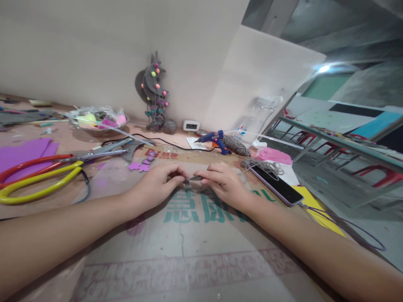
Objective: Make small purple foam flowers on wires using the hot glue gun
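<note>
Over the printed cardboard sheet, my left hand and my right hand meet fingertip to fingertip. Between the thumb and fingers of the right one is a small dark grey pointed piece, perhaps felt. My left thumb and index finger are pinched at a tiny dark bit whose kind I cannot make out. Purple flower-shaped cutouts and small grey ones lie just beyond my left hand. Past the fingers, a blue glue gun rests near a ball of grey yarn.
Large scissors with red and yellow handles lie at left, by purple sheets and a bowl of craft bits. A grey moon ornament stands against the wall beside a digital clock. A phone and a clear bottle are at right.
</note>
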{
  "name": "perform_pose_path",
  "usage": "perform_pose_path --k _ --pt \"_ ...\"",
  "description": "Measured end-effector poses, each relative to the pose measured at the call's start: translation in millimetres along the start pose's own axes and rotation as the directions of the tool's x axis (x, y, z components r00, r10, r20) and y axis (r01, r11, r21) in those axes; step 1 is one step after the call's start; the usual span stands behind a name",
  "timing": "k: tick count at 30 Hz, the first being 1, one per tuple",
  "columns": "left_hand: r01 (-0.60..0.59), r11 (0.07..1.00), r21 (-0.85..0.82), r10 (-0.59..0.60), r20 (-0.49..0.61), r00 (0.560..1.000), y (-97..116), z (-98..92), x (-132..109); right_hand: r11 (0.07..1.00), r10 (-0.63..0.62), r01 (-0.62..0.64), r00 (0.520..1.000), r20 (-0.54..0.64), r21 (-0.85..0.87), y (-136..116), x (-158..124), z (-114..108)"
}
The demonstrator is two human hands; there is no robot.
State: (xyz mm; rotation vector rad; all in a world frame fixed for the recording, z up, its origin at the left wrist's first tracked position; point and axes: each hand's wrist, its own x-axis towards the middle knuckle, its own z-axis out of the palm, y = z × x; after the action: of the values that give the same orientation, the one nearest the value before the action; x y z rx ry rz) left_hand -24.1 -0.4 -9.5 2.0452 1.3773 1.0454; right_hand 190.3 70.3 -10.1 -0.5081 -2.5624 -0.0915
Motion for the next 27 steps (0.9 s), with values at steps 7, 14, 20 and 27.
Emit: perform_pose_path --k 7,14,20,27 --pt "-0.002 1.0 0.008 0.003 -0.008 1.0 1.4 -0.7 -1.0 0.999 0.043 -0.043 0.999 0.019 0.002 0.1 -0.5 -1.1" --pt "-0.009 1.0 0.007 0.01 -0.005 1.0 0.8 -0.9 -0.1 0.999 0.033 -0.033 0.999 0.027 0.005 -0.8 0.0 -0.6" --pt "-0.012 1.0 0.01 0.012 -0.006 1.0 1.6 -0.8 -0.6 0.999 0.031 -0.032 0.998 0.045 0.011 -0.1 -0.6 -0.2" --pt "-0.017 1.0 0.02 0.017 -0.004 1.0 1.8 -1.4 -0.8 0.999 0.036 -0.037 0.998 0.059 0.028 -0.5 0.3 -0.1"
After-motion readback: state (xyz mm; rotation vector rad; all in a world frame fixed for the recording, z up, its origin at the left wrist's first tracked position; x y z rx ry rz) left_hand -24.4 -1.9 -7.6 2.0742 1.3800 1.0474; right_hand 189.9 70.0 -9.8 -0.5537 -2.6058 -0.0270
